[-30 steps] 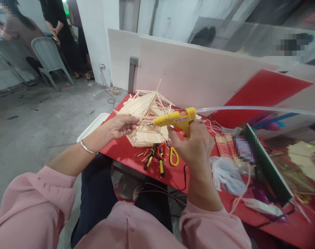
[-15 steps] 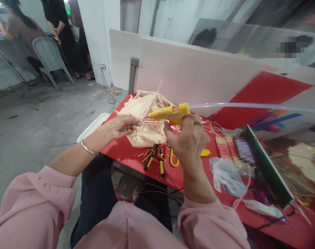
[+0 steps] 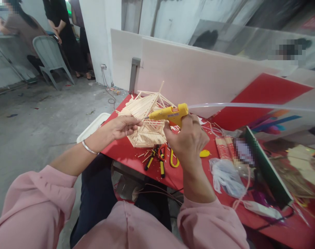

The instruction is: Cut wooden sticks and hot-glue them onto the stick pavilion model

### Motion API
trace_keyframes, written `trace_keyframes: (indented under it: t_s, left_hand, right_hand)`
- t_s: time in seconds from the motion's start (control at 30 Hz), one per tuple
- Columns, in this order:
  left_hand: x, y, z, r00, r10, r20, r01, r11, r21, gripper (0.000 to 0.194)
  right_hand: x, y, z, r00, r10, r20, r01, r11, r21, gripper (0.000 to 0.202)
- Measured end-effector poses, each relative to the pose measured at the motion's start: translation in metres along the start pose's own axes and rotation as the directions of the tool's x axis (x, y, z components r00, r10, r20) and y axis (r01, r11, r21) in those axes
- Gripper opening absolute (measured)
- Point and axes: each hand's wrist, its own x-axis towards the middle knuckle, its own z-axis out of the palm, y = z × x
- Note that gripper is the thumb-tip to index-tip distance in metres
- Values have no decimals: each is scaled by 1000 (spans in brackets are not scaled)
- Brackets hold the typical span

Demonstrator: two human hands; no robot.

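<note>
Stick model (image 3: 140,108) looks matt wood, ribbed; glue gun (image 3: 169,113), smooth plastic. Bangle (image 3: 88,148) at left shows glossy metal. Bag (image 3: 228,177) at right is thin, crinkled plastic; near sleeves (image 3: 211,224), matt cloth.

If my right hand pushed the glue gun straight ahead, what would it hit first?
Probably your left hand, just past the nozzle tip, though depth is unclear and the stick structure behind might come first.

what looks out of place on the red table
Small pale wooden bits lie scattered on the red tabletop beside the black-and-yellow-handled tool: untidy, loose rather than part of the pale wooden stick model. No damage stands out.
</note>
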Motion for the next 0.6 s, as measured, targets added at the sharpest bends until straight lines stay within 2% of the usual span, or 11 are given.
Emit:
trace_keyframes:
  t_s: [0.47,0.6]
  left_hand:
    - [2,-2,-3,1000,4,16,-4,1000,-12,12]
    - [3,-2,-5,1000,2,27,-1,1000,-13,13]
  right_hand:
    - [0,-2,3,1000,-4,2,4,1000,8,46]
    - [0,-1,2,999,29,32,-30,999,25,50]
